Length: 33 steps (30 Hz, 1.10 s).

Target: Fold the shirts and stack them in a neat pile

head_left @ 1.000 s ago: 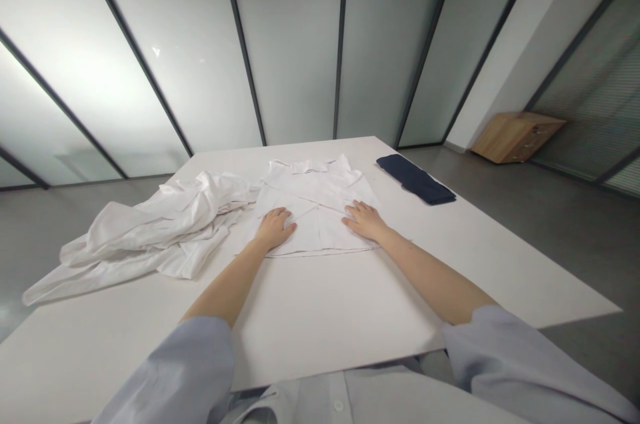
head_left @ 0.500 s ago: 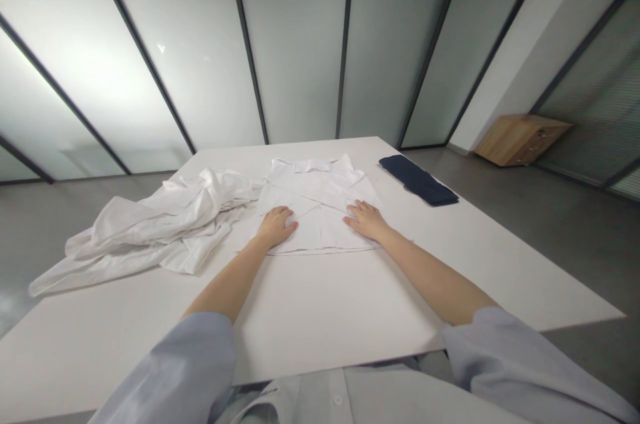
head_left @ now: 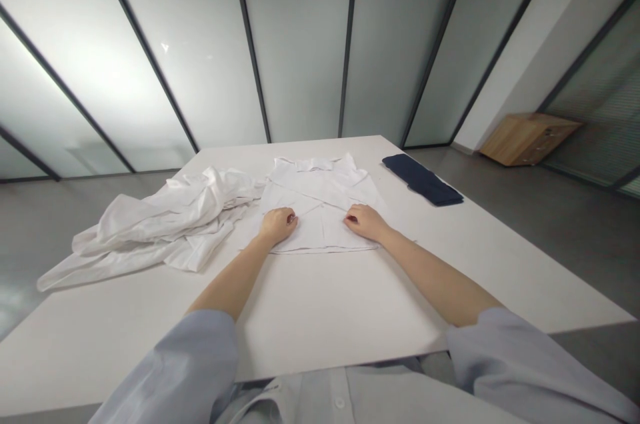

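Observation:
A white shirt [head_left: 321, 199] lies flat on the table with its collar at the far end and its hem towards me. My left hand [head_left: 279, 225] rests on the lower left part of the shirt, its fingers curled in towards the thumb. On the lower right part, my right hand [head_left: 366, 221] is curled in the same way. The fingertips are turned under, so whether cloth is pinched in either hand is hidden. Creases run across the shirt between the two hands.
A loose heap of white cloth [head_left: 165, 217] lies to the left, close to the shirt. A folded dark blue cloth [head_left: 423, 180] sits at the right edge of the white table [head_left: 340, 311]. Beyond stand frosted glass panels [head_left: 300, 44] and a wooden cabinet [head_left: 525, 137].
Both hands have gone from flat with spread fingers to curled, staying at about the same places on the shirt. The view has shifted slightly.

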Available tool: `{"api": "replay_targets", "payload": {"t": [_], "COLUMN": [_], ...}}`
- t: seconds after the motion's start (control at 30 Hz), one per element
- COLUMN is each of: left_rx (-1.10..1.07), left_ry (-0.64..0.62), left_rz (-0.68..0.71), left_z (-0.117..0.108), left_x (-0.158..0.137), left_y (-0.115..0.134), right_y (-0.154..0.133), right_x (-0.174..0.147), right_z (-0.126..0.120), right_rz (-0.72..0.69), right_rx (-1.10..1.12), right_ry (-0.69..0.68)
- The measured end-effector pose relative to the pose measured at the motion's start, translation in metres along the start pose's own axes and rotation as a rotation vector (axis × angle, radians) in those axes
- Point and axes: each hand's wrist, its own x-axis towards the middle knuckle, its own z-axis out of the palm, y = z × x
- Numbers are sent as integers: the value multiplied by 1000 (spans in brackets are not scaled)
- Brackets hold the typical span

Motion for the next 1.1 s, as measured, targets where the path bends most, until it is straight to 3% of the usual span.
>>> {"api": "replay_targets", "payload": {"t": [0.4,0.5,0.63,0.83,1.1], "left_rx": [58,53,29,-57,-17], "left_ry": [-3,4,16,38,-14], "left_rz": [-105,-34,162,306,285], "left_z": [-3,1,4,6,4], "left_x": [-1,-1,-3,-7,-5], "left_y": [7,7,5,5,8], "right_y": [1,4,6,1,-15], "right_x": [-2,-1,-1,-2,-7], "right_z": [5,9,9,4,-2], "right_rz": [-39,-49,-54,-172,-119], "right_rx": [-4,-6,7,109,99], "right_ry": [-31,-18,23,35,-72]}}
